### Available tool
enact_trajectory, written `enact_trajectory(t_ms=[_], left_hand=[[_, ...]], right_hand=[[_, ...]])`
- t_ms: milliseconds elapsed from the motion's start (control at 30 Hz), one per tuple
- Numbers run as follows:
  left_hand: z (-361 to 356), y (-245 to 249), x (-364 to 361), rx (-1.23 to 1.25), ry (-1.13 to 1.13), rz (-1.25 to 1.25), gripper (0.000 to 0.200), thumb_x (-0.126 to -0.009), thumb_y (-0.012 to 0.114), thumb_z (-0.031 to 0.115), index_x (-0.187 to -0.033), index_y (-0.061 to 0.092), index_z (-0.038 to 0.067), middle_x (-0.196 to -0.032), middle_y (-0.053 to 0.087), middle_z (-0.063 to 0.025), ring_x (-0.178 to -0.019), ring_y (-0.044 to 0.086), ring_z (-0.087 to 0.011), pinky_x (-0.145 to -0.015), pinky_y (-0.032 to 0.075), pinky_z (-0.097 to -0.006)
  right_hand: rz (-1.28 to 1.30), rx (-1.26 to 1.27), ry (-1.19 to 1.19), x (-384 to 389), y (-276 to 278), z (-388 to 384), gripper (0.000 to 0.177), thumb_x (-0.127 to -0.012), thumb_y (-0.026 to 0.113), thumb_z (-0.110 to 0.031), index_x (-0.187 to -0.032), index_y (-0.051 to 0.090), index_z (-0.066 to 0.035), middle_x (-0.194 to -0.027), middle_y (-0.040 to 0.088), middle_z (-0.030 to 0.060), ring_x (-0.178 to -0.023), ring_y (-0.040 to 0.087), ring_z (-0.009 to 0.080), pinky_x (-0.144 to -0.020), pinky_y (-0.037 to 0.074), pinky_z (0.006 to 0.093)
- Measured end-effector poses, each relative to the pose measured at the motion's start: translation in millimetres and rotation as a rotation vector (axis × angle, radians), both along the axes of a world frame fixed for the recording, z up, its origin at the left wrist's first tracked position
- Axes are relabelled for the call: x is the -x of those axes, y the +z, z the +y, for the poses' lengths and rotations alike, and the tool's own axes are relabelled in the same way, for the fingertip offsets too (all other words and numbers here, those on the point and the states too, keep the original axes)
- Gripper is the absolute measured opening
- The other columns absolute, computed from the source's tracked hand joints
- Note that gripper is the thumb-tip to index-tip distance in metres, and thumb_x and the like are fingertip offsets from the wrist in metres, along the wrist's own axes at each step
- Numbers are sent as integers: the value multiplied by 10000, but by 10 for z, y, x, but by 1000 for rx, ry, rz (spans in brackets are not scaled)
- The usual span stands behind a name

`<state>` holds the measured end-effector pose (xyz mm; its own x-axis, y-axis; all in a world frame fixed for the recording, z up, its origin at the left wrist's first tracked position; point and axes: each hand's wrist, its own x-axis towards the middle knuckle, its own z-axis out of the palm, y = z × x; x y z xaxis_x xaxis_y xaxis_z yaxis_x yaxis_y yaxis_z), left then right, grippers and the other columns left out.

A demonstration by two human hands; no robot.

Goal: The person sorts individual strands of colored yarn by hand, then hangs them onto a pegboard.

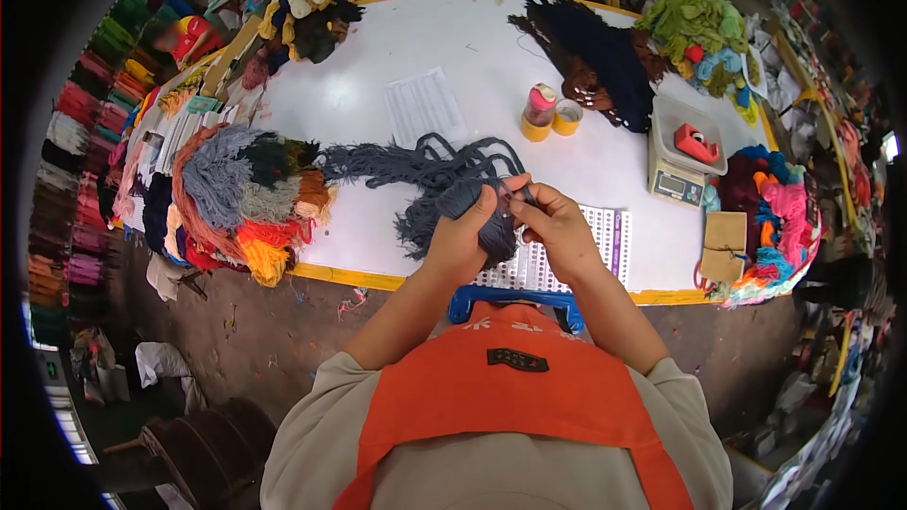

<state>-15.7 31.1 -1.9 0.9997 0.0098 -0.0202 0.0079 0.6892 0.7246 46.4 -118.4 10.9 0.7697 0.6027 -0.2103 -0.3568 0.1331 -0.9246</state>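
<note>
Dark blue-grey yarn [430,165] lies in loops and frayed strands across the front middle of the white table. My left hand [465,238] is wrapped round a thick bundle of this yarn, thumb on top. Close beside it, my right hand [557,227] pinches with thumb and forefinger at the bundle's right edge. What sits between those fingertips is too small to make out. Under my hands and to the right lies a white card sheet [595,241] with rows of dark dots and a purple strip, partly covered by the yarn and my hands.
On the white table [331,85], a heap of coloured yarn [246,189] lies left. A printed sheet [425,106], a pink-lidded jar [539,109] and a yellow tape roll [567,117] lie beyond my hands. Right stands a scale [675,181] holding a red tape dispenser [696,144].
</note>
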Motion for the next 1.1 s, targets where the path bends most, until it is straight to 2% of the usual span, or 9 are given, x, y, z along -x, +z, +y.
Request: enact_trajectory(t_ms=[133, 233, 367, 433, 567, 600, 667, 967, 1100], left_hand=[[39, -63, -10, -7, 60, 27, 499, -1048, 442, 352, -1318, 527, -58, -1257, 589, -118, -1117, 570, -175, -980, 459, -330], [29, -23, -16, 52, 46, -41, 506, -1045, 440, 371, -1310, 534, -50, -1265, 588, -111, -1134, 569, -183, -991, 458, -331], [-13, 52, 11, -6, 27, -46, 524, -1040, 446, 387, -1326, 527, -45, -1295, 579, -114, -1157, 558, -183, -1006, 450, -329], [-45, 31, 17, -147, 38, -47, 539, -1037, 451, 393, -1346, 513, -44, -1317, 569, -117, -1169, 547, -174, -1019, 438, -323], [-80, -31, 10, -275, 56, -70, 536, -1037, 460, 384, -1359, 506, -43, -1308, 578, -114, -1159, 548, -164, -1011, 438, -312], [-75, -18, 9, -275, 56, -70, 536, -1037, 460, 384, -1359, 506, -43, -1308, 578, -114, -1159, 548, -164, -1011, 438, -312], [-61, 19, 14, -48, -1, -33, 522, -1038, 463, 373, -1358, 513, -37, -1250, 602, -98, -1112, 562, -153, -980, 452, -313], [-112, -2, 13, -72, 93, 30, 463, -1041, 470, 341, -1307, 551, -29, -1104, 633, -72, -970, 597, -143, -875, 493, -303], [-70, -173, 0, -80, 148, 30, 424, -1031, 487, 333, -1258, 568, -16, -1151, 637, -95, -1043, 603, -189, -933, 491, -346]], right_hand=[[231, -179, -22, -25, 30, -29, 154, -965, 608, -190, -1061, 624, -71, -943, 632, -15, -701, 525, 45, -590, 411, 198], [240, -235, -14, -46, 29, -59, 134, -971, 597, -190, -1033, 616, -73, -930, 634, -8, -711, 533, 49, -580, 406, 200], [162, -117, -46, -16, 37, -11, 120, -960, 618, -174, -1022, 626, -71, -862, 641, 0, -697, 537, 43, -589, 424, 196], [55, -17, -38, 28, 59, 12, 154, -936, 657, -185, -1045, 657, -76, -861, 634, -27, -736, 545, 37, -597, 420, 190], [39, -5, -48, 27, 1, 17, 166, -913, 682, -176, -1053, 678, -86, -851, 622, -47, -752, 545, 33, -616, 419, 187], [39, -5, -47, 22, -15, 12, 166, -913, 682, -176, -1053, 678, -86, -851, 622, -47, -752, 545, 33, -616, 419, 187], [107, -59, -67, 17, -45, -3, 147, -913, 675, -166, -1041, 678, -95, -840, 615, -47, -749, 544, 35, -619, 420, 187], [163, -106, -94, 41, 43, 4, 114, -965, 587, -165, -1020, 634, -77, -845, 608, -29, -653, 486, 34, -581, 421, 190], [187, -159, -132, 31, -7, -1, 128, -980, 559, -165, -1036, 621, -66, -840, 607, -15, -618, 462, 41, -565, 420, 197]])
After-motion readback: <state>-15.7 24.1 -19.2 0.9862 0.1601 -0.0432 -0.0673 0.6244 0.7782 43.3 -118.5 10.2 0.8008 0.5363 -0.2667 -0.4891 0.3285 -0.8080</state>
